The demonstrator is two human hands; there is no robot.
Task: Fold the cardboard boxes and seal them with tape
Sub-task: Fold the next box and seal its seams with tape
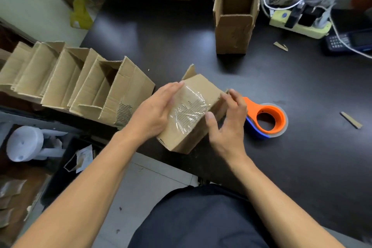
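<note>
A small cardboard box (194, 127) lies tilted at the front edge of the dark table (302, 147), with crinkled clear tape across its upper face. My left hand (155, 110) presses flat on the box's left side, fingers straight along the tape. My right hand (227, 121) holds the box's right side, thumb on the top face and fingers curled over the far edge. An orange and blue tape dispenser (265, 119) with a clear roll lies on the table just right of my right hand.
A row of several open folded boxes (80, 80) lies nested at the left. A tall open box (235, 18) stands at the back. A power strip (300, 24) with cables, a calculator (346, 42) and cardboard scraps (351, 120) are at the right.
</note>
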